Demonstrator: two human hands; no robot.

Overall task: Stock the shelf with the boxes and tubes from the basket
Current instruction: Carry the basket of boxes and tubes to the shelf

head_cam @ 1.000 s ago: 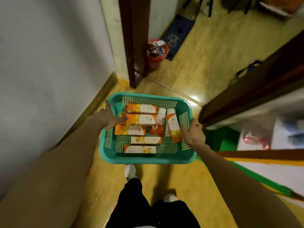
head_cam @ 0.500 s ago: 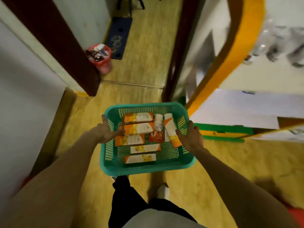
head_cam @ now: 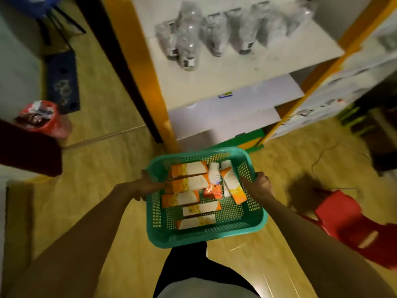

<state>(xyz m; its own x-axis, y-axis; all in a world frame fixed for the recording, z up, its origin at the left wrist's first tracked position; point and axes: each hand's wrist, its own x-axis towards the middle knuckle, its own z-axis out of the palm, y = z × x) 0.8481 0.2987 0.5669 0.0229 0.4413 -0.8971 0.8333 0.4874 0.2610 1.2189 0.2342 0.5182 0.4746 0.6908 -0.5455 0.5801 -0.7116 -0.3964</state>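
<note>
With my left hand (head_cam: 148,186) and right hand (head_cam: 258,186) each curled on a side rim of the teal perforated plastic basket (head_cam: 255,220), its orange-and-white boxes (head_cam: 189,183) and tubes (head_cam: 213,173) lying inside, I should keep it level and set it near the white shelf with orange posts (head_cam: 214,84) before unloading.
</note>
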